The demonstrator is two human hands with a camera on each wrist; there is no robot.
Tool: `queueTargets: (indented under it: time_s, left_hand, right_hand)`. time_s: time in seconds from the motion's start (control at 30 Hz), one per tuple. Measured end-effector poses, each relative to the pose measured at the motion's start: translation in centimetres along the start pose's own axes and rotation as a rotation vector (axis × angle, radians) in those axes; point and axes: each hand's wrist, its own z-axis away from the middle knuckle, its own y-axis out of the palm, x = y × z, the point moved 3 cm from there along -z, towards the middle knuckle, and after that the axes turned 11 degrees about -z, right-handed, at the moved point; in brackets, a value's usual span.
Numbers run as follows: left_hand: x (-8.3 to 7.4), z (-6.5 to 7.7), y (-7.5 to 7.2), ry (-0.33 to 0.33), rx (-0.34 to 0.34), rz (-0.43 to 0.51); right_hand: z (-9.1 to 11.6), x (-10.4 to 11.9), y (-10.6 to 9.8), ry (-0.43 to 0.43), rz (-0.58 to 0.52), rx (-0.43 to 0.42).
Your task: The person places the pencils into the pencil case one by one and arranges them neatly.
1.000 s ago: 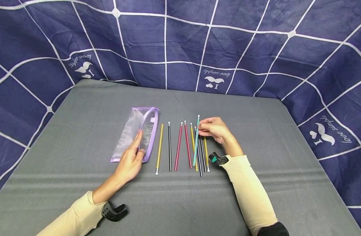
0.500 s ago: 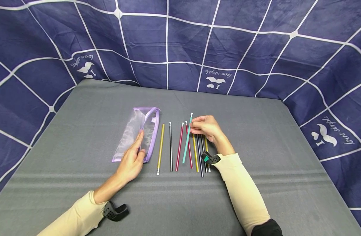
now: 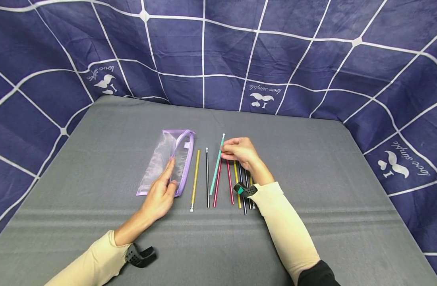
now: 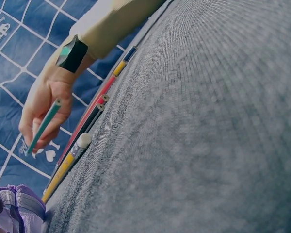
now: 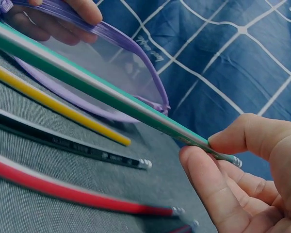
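Note:
My right hand (image 3: pixel 240 151) pinches a green pencil (image 3: pixel 217 165) between thumb and fingers near its eraser end. That pencil is raised off the table, and in the right wrist view it slants across in front of the pouch. My left hand (image 3: pixel 159 195) grips a clear mesh pencil pouch (image 3: pixel 147 174) with purple edging, thumb on one side of its wall and fingers behind the mesh. The pouch's zip side (image 3: pixel 185 171) faces the pencils and its mouth gapes. Nearest the pouch lies a yellow pencil (image 3: pixel 195 180), eraser end toward me, then a black pencil (image 3: pixel 207 178).
Further right are two red pencils (image 3: pixel 230 184), then several yellow and dark pencils (image 3: pixel 239 198) lying close together, partly hidden under the right hand and wrist. All rest on a grey cloth-covered table (image 3: pixel 204 246). A blue gridded curtain (image 3: pixel 225 51) hangs behind it.
My right hand has carried the green pencil leftward from over the right-hand pencils, past the red ones, toward the pouch. The left hand has stayed on the pouch.

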Motion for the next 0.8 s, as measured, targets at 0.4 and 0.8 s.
queueTargets:
  time_s: [0.4, 0.8]
  left_hand:
    - [0.1, 0.0, -0.1, 0.000, 0.001, -0.014]
    - [0.1, 0.0, -0.2, -0.002, 0.001, -0.021]
  right_hand:
    - [-0.9, -0.6, 2.3, -0.022, -0.032, -0.025]
    - [-1.5, -1.1, 3.8, -0.002, -0.047, -0.018]
